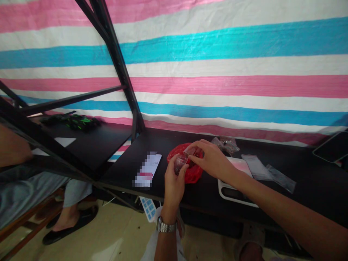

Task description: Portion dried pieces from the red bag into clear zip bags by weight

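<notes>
My left hand [174, 177], with a metal watch [166, 226] at the wrist, grips a small clear plastic bag [179, 164] between thumb and fingers. Some dark small contents show inside, too small to name. My right hand [210, 157] is closed at the same bag's upper edge, thumb against fingers. Both hands are over an open red plastic bag [193, 177] on the black table [119, 173], and what lies in it is mostly hidden. Partly beneath my right forearm sits a white digital scale [236, 195].
Flat clear bags [257, 166] lie right of the scale, and filled clear bags [227, 144] lie behind it. A pale, partly blurred card-like item [150, 168] is at the left. A dark-screened device [333, 146] leans at far right. Beyond a black metal frame [119, 65] sits another person.
</notes>
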`<state>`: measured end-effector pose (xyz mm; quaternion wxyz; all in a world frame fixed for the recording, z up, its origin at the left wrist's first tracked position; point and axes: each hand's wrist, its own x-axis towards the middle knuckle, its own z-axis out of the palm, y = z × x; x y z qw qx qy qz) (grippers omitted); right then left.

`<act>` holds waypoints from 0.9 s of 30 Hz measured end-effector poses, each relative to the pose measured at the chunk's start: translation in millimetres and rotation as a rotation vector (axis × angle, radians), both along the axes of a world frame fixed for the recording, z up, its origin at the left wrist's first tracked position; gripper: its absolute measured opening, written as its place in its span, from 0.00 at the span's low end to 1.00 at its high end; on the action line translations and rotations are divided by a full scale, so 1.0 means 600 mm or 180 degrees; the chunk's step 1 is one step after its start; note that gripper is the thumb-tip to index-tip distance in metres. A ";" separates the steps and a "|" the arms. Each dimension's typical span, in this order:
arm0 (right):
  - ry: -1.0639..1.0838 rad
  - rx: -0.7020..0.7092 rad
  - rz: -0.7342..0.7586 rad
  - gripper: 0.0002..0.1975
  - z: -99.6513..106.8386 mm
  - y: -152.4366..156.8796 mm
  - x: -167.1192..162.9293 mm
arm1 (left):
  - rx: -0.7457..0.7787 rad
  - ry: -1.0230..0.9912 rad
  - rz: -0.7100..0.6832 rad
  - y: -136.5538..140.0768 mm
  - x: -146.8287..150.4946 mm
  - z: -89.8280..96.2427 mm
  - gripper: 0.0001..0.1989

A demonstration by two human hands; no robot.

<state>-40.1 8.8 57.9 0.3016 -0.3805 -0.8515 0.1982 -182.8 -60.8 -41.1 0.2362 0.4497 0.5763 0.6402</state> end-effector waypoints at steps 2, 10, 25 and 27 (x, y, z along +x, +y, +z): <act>-0.0059 -0.0170 -0.0114 0.06 -0.011 0.007 0.003 | 0.0023 -0.0008 0.0057 -0.006 -0.011 0.007 0.20; -0.1361 -0.0307 -0.0275 0.06 -0.066 0.015 -0.016 | -0.0295 -0.0265 -0.0394 -0.037 -0.073 0.002 0.21; -0.0844 -0.0797 0.0056 0.06 -0.087 0.038 -0.050 | -0.0342 -0.1534 -0.0845 -0.030 -0.057 -0.011 0.32; -0.0651 -0.1025 0.0114 0.05 -0.088 0.038 -0.047 | -0.0311 -0.1619 -0.0768 -0.027 -0.056 -0.012 0.32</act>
